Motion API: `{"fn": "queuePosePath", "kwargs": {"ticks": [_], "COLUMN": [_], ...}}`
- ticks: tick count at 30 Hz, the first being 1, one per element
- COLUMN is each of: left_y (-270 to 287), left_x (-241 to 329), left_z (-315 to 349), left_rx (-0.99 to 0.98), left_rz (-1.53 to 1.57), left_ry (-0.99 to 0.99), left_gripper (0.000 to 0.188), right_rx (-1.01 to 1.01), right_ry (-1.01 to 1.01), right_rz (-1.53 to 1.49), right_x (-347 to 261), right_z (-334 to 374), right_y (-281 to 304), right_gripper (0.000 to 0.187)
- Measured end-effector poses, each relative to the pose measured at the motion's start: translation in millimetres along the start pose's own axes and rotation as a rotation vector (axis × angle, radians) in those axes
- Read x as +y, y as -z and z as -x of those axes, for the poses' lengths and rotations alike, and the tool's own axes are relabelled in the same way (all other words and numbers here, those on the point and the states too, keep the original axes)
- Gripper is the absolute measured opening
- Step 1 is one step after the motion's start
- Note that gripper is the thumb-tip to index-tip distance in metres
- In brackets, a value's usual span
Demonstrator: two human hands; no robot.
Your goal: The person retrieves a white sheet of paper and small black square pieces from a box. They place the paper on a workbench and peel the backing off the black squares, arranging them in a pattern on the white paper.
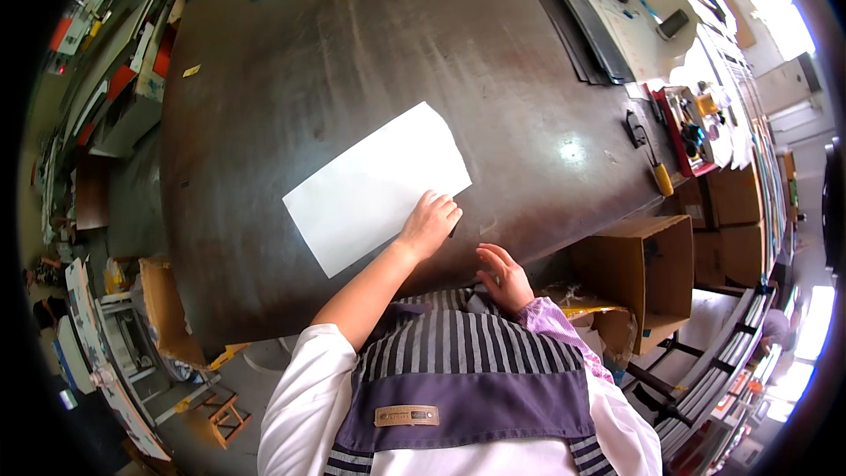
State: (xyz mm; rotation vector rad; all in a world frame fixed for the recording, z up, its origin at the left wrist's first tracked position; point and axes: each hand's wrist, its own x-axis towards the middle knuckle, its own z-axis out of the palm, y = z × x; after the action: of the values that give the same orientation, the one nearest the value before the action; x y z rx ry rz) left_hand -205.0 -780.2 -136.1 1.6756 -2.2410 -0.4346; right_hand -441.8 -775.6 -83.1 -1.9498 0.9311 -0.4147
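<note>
A white sheet (374, 178), apparently paper, lies slanted on the dark brown tabletop (291, 62) in front of me. My left hand (429, 225) rests at the sheet's near right edge with its fingers curled. A small dark thing (454, 229) peeks out beside those fingers; its kind cannot be made out. To the right, close to the table's front edge and my striped apron (467, 339), my right hand (505, 278) has its fingers apart and holds nothing. It does not touch the sheet.
At the table's right edge lie a yellow-handled tool (662, 178) and a red tray (683, 128) of small tools. Long black strips (577, 18) run along the far right. Open cardboard boxes (665, 278) stand at the near right, another box (166, 308) at the near left.
</note>
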Motion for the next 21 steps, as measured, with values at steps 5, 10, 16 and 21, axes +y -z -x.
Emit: {"fn": "queuePosePath", "kwargs": {"ticks": [5,10,16,21], "left_y": [76,110,123,129], "left_x": [60,79,83,88], "left_z": [3,32,52,63], "left_rx": [0.059,-0.092,-0.095,-0.013], "left_rz": [0.81,1.39,1.299,1.211], "left_ry": [0.167,0.247,0.272,0.389], "left_gripper": [0.055,0.045,0.055,0.068], "right_rx": [0.171,0.058,0.014,-0.013], "right_ry": [-0.071,-0.035,-0.092,-0.215], "right_rz": [-0.364,-0.518,-0.663,-0.904], "right_x": [-49,-89,-89,-84], "right_z": [2,-3,3,-1], "right_y": [24,28,22,26], "right_gripper": [0.058,0.055,0.042,0.029]}}
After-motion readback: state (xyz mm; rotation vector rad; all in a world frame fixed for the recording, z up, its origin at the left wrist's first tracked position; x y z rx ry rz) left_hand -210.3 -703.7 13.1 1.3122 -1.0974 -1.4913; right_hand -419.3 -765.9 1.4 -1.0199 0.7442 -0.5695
